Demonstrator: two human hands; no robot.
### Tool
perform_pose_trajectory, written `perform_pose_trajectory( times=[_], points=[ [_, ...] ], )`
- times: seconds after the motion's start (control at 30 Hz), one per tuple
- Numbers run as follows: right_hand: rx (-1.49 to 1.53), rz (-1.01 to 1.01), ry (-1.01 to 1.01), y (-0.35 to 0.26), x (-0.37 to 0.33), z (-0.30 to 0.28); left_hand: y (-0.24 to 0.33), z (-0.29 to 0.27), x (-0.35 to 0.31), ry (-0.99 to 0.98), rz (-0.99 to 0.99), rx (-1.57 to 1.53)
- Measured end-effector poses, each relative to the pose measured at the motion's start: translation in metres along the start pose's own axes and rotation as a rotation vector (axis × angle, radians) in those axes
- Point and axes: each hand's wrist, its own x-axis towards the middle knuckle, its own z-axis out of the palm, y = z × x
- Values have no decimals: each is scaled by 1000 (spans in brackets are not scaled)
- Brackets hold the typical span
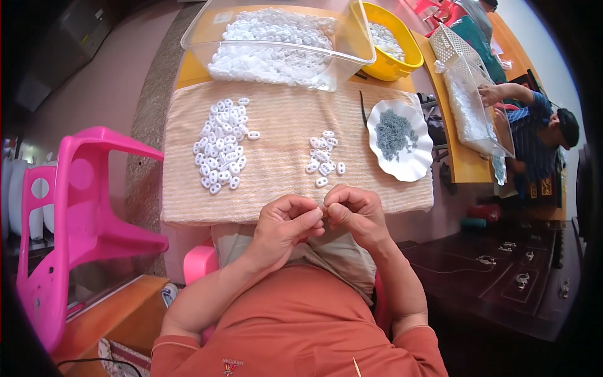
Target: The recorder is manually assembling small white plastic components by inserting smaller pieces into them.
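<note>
My left hand [290, 225] and my right hand [355, 215] meet fingertip to fingertip at the near edge of the cloth-covered table. Both are closed in a pinch; whatever sits between the fingers is too small to make out. Just beyond them lies a small group of white oval plastic pieces [322, 154], each with two holes. Farther left a larger pile of the same white pieces [221, 144] is spread on the striped cloth [276, 176]. To the right stands a white scalloped plate [416, 164] holding many tiny grey parts [394, 133].
A clear plastic bin [195, 45] of white pieces stands at the back, beside a yellow basin [411, 53]. A pink plastic chair [94, 207] is at left. On the right, another person [534, 125] reaches into a clear bin [507, 144] on a second table [474, 174].
</note>
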Motion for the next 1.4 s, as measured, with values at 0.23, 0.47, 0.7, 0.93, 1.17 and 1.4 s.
perform_pose_trajectory(
  times=[0.23,0.47,0.7,0.93,1.17,1.4],
  points=[
    [-44,-24,-51,3,1,5,3,-5,0,-50,-22,-41],
    [-171,-93,-35,11,-1,2,1,-7,0,-36,-12,-34],
    [-227,-136,8,16,1,1,2,-6,2,-3,-27,-20],
    [-155,-120,37,18,5,1,4,-6,3,16,-56,-27],
    [-155,-102,37,21,7,0,4,-6,4,40,-66,-45],
    [-194,-107,34,21,8,-2,4,-5,5,54,-52,-51]
  ],
)
